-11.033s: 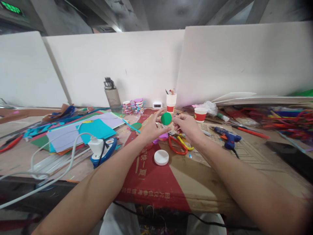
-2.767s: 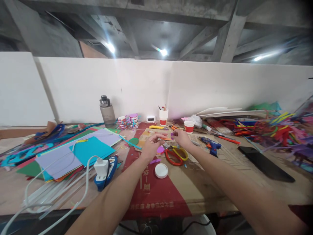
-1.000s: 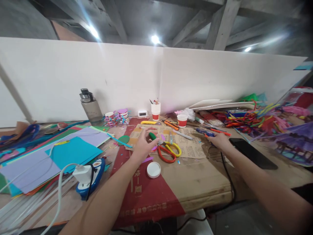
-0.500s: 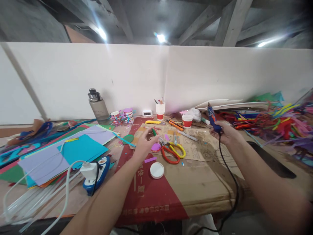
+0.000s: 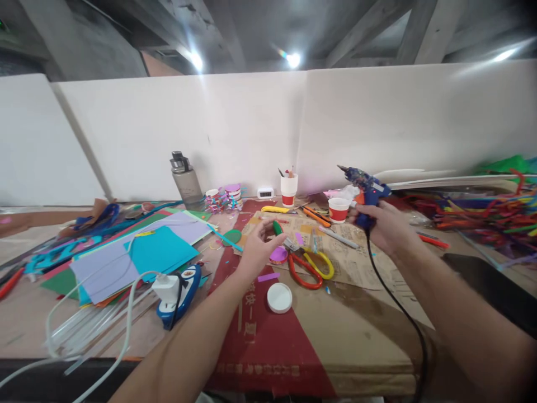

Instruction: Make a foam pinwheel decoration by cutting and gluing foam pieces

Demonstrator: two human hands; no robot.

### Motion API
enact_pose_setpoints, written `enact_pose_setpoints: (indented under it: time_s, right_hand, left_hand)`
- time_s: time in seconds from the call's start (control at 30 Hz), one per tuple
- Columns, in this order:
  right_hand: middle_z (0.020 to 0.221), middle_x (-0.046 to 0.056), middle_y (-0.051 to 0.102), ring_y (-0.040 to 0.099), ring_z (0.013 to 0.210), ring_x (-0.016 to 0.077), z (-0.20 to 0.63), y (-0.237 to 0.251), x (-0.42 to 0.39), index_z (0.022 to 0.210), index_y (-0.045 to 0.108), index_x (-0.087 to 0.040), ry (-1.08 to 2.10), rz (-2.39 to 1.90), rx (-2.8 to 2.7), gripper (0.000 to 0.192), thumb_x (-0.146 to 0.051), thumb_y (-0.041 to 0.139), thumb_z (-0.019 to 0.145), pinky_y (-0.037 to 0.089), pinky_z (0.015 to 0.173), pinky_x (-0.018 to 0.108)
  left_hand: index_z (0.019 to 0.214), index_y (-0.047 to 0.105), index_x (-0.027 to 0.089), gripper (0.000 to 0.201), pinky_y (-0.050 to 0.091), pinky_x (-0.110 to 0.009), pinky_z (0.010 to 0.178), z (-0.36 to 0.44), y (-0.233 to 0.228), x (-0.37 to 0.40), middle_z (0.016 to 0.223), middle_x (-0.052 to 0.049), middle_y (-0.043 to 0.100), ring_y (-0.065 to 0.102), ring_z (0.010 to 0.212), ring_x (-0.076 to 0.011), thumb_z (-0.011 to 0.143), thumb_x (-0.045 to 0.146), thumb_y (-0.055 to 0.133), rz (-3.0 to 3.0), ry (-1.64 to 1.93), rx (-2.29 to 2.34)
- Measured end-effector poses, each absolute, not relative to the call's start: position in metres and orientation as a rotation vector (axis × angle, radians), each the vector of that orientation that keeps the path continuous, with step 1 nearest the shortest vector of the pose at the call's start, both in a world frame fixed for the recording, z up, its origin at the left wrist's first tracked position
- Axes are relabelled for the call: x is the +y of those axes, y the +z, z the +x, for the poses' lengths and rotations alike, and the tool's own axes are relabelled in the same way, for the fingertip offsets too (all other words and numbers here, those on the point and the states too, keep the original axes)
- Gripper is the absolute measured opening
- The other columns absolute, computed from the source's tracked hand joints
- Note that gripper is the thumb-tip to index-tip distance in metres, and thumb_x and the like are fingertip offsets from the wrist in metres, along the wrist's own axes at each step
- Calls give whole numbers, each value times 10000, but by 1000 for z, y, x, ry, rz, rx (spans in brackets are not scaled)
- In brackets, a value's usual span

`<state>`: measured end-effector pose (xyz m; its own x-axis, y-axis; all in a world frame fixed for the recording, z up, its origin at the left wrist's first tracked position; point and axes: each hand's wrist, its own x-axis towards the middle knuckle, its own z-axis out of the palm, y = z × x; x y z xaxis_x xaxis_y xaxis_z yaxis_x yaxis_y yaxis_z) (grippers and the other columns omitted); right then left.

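My right hand grips a blue hot glue gun raised above the table, nozzle pointing left, its black cord trailing down toward me. My left hand hovers over the brown cardboard sheet and pinches a small green disc by its edge between thumb and fingers. Just right of that hand lie a pink round piece and scissors with red and yellow handles.
A white lid lies on red cardboard. Coloured paper sheets, a white plug on a blue power strip and clear glue sticks sit left. Water bottle, paper cups, pipe cleaners and a black phone are around.
My right hand let go of the small pieces, reached right, picked up the glue gun and lifted it toward the middle, nozzle now pointing left. My left hand keeps the green disc.
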<state>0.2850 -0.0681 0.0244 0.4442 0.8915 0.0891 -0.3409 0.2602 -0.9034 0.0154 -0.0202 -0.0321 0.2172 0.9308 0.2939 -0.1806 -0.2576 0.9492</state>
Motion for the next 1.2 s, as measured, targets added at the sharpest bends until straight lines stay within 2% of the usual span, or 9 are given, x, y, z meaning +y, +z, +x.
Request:
enact_pose_setpoints:
  time_s: [0.07, 0.17, 0.27, 0.4, 0.53, 0.67, 0.87, 1.2]
  right_hand:
    - [668, -42, 623, 583, 561, 110, 263, 21, -74, 813, 595, -194, 925, -960, -817, 332, -176, 804, 555, 522, 530, 233]
    - [789, -20, 693, 626, 634, 125, 239, 7, -86, 938, 599, -209, 960, -999, -1002, 377, -259, 807, 626, 502, 547, 232]
    - [718, -14, 684, 611, 603, 133, 229, -4, -98, 958, 591, -199, 1004, -1104, -1189, 327, -341, 767, 722, 497, 568, 258]
    - [660, -18, 638, 602, 606, 162, 228, -6, -106, 967, 581, -196, 916, -1200, -1308, 334, -408, 724, 752, 501, 586, 293]
    - [796, 22, 684, 618, 685, 190, 228, -9, -106, 1048, 598, -205, 729, -1267, -1383, 342, -412, 671, 786, 521, 640, 324]
    - [852, 57, 711, 645, 759, 236, 226, -13, -108, 1027, 640, -220, 565, -1333, -1481, 271, -403, 618, 828, 540, 711, 363]
    - [1065, 105, 726, 660, 987, 293, 222, -14, -109, 1108, 656, -209, 416, -1331, -1589, 326, -411, 585, 862, 525, 893, 431]
    - [1128, 127, 712, 650, 1019, 287, 223, -18, -109, 1207, 625, -175, 377, -1363, -1660, 386, -413, 547, 913, 507, 927, 436]
  left_hand:
    - [1131, 659, 177, 540, 568, -370, 855, 14, -32, -20, 1082, -92, 718, 674, 1007, -226, 640, 294, 850, 1394, 1305, 763]
    - [1149, 666, 182, 538, 554, -379, 907, 13, -32, -20, 1123, -96, 716, 670, 1057, -232, 654, 285, 849, 1388, 1322, 758]
    - [1168, 670, 196, 531, 540, -377, 943, 12, -32, -19, 1165, -100, 708, 653, 1116, -236, 673, 279, 843, 1409, 1320, 745]
    - [1175, 675, 207, 540, 543, -373, 937, 12, -32, -19, 1167, -97, 709, 648, 1128, -239, 667, 264, 850, 1440, 1311, 735]
    - [1195, 671, 199, 541, 553, -365, 906, 12, -32, -20, 1169, -99, 713, 656, 1110, -240, 687, 271, 841, 1453, 1332, 758]
    - [1188, 670, 183, 535, 563, -349, 879, 12, -32, -22, 1163, -108, 715, 669, 1079, -233, 688, 260, 843, 1472, 1347, 768]
    - [1178, 657, 161, 540, 581, -341, 852, 13, -32, -23, 1139, -115, 715, 682, 1036, -221, 678, 242, 842, 1489, 1390, 829]
    - [1155, 658, 159, 520, 596, -353, 815, 14, -29, -26, 1059, -105, 732, 704, 935, -209, 678, 263, 837, 1550, 1404, 881]
